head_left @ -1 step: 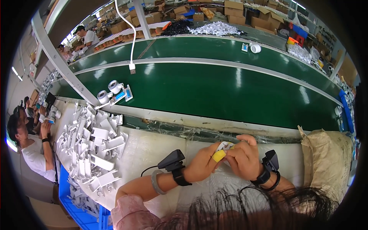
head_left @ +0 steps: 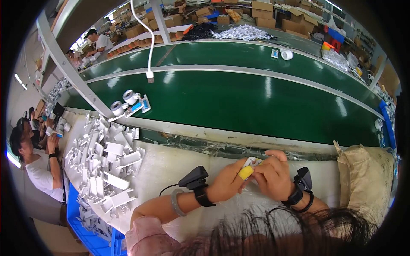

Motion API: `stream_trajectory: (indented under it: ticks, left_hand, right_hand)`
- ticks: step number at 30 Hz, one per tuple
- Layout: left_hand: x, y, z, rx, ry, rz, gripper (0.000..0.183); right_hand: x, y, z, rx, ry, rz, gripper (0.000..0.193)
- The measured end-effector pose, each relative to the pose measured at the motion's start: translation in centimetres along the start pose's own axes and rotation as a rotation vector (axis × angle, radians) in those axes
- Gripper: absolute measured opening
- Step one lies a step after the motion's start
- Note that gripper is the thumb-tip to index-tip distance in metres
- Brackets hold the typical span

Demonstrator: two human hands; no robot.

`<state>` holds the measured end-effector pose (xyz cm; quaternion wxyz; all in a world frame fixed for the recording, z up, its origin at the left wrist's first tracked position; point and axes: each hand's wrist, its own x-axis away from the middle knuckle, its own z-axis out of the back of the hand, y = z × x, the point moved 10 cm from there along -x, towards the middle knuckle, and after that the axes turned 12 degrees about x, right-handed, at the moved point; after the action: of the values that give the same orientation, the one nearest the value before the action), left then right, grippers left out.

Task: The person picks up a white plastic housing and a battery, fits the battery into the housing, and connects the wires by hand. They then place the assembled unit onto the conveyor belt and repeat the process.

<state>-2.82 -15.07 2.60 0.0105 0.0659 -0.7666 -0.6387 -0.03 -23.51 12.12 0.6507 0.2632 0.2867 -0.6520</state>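
My left hand (head_left: pixel 227 181) and my right hand (head_left: pixel 273 177) meet over the near side of the table. Their fingers are closed round a small white plastic piece (head_left: pixel 251 161), of which only the upper part shows. A yellow patch (head_left: pixel 246 172) sits at my left thumb; I cannot tell whether it wraps the thumb or belongs to the piece. Left of my hands lies a heap of white plastic brackets (head_left: pixel 113 148). Each wrist carries a black strapped device, and a pale bangle (head_left: pixel 175 202) circles my left forearm.
A green conveyor belt (head_left: pixel 205 100) runs beyond the table, with white round-headed assemblies (head_left: pixel 129 97) at its left. A white cable (head_left: pixel 153 47) hangs above it. Brown paper (head_left: pixel 365 170) lies at right, a blue bin (head_left: pixel 79 219) at lower left. A co-worker (head_left: pixel 40 170) sits at left.
The whole view has shifted very slightly. My hands keep the same hold on the white piece, with the yellow patch tilted a little differently.
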Motion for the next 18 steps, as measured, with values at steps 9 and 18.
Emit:
stream_trajectory:
  ticks: [9, 18]
  left_hand:
    - [-1.2, -2.4, 5.8, 0.445, 0.352, -0.057, 0.039]
    - [-1.4, -3.2, 15.2, 0.282, 0.800, -0.167, 0.060]
  right_hand:
    - [1.1, 4.8, -1.1, -0.165, -0.079, -0.274, 0.034]
    - [2.9, 6.3, -4.9, 0.021, -0.260, -0.304, 0.044]
